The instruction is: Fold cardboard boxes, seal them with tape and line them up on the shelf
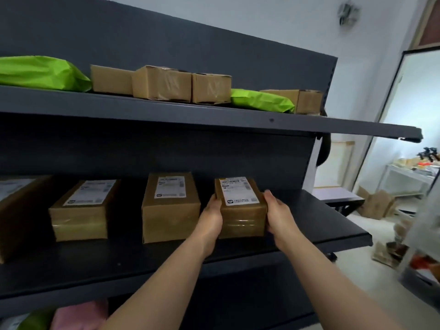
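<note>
Both hands, left hand (211,211) and right hand (276,211), grip the sides of a taped box (240,207) between them on the shelf (321,225), another box (170,207) just left.

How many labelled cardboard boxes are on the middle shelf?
4: left-edge box, cut off; box left of centre; central box; rightmost box, between the left hand and right hand. Others may lie off-frame.
</note>
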